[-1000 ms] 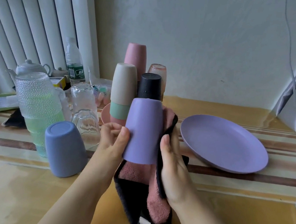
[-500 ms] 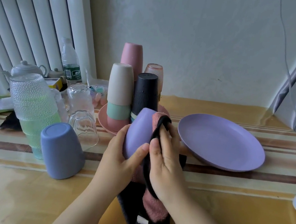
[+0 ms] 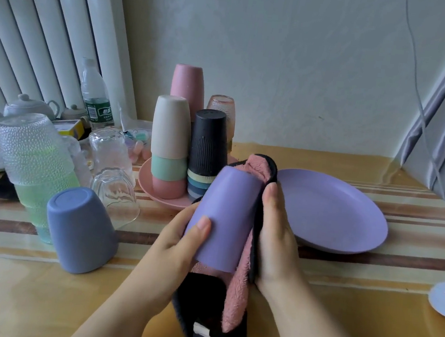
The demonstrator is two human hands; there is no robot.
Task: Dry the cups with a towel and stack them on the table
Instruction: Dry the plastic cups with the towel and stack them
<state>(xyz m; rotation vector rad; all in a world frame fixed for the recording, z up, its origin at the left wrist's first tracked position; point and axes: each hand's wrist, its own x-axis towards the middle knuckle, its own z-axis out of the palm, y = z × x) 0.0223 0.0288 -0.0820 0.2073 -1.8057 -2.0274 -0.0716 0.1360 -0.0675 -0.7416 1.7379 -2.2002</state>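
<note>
- Gripping the lilac cup (image 3: 225,220) from its left side is the left hand (image 3: 171,248), thumb laid across the cup's front wall and the other fingers curled behind it, out of sight.
- Pressed against the cup's right side is the right hand (image 3: 276,245), its fingers lying along a towel (image 3: 233,293) and clamping the cloth to the cup wall.
- The cup sits between the two hands, held above the table (image 3: 37,300), bottom end up and tilted slightly to the left.
- Its wall is plain, matte lilac plastic, smooth, with a flat closed base at the top; the open rim points down toward the cloth.
- The towel is pink terry on one face and black on the other; it wraps behind and right of the cup, peeks out above the base, and hangs below the hands with a white label near its lower edge.
- Left of the hands, a blue-grey cup (image 3: 80,230) stands upside down on the table.
- Behind the hands, inverted cups stand stacked on a pink plate (image 3: 145,185): a cream-topped stack (image 3: 168,146) and a black-topped stack (image 3: 208,150).
- A lilac plate (image 3: 335,210) lies just right of the right hand.
</note>
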